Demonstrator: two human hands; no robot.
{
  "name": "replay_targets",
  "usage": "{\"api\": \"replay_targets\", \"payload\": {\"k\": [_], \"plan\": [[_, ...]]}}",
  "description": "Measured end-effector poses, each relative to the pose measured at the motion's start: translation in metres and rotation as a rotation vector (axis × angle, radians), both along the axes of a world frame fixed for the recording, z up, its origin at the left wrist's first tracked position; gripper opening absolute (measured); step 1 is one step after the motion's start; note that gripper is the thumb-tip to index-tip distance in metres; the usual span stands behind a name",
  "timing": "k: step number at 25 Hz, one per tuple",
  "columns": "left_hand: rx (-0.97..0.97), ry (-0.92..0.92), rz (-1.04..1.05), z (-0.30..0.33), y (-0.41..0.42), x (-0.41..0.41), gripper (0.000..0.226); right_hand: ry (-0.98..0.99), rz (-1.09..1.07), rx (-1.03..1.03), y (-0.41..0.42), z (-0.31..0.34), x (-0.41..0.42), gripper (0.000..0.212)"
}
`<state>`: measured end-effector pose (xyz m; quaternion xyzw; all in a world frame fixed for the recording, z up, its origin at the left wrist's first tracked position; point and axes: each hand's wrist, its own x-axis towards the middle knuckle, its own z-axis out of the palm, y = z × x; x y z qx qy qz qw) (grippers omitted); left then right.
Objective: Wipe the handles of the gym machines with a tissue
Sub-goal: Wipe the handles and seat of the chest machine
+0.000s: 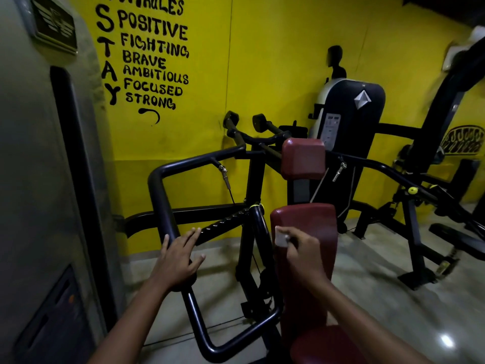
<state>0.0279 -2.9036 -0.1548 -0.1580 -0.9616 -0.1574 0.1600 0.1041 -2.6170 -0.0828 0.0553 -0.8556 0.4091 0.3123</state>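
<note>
Pinching tissue (281,236) in right hand (304,254) fingertips; thin, limp, tears easily, better bunched. Left hand (178,258) fingers flat on rigid handle (160,203).

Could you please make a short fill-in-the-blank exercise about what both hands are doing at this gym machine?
1. The left hand rests on the black ____ of the machine.
2. The right hand pinches a small white ____.
3. The pad behind the right hand is ____ in colour.
4. The wall is painted ____.

Missing words: handle, tissue, red, yellow.
</note>
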Motion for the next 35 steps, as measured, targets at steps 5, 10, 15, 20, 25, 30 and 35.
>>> {"api": "replay_targets", "payload": {"k": [5,10,15,20,25,30,35], "plan": [[0.016,-0.008,-0.011,0.002,-0.001,0.003,0.086,-0.190,-0.072,-0.089,-0.013,0.030,-0.057,0.032],[0.028,-0.001,-0.013,0.002,0.000,0.005,0.083,-0.550,0.159,-0.551,-0.027,0.028,-0.076,0.011],[0.019,0.011,-0.005,0.000,-0.001,0.003,0.082,-0.909,0.425,-0.293,0.008,0.020,-0.046,0.032],[0.001,0.002,-0.003,0.002,0.000,0.006,0.083,-0.432,-0.058,0.047,-0.003,0.049,-0.066,0.028],[-0.003,-0.022,0.010,0.004,0.001,0.009,0.092,-0.001,0.022,0.040,-0.065,0.073,-0.062,0.028],[0.035,-0.025,0.047,0.005,0.003,0.012,0.096,0.032,0.128,0.404,-0.115,0.043,-0.074,0.052],[0.106,-0.116,0.051,0.007,0.000,0.005,0.074,-0.032,0.234,0.719,-0.136,0.014,-0.084,0.049]]}}
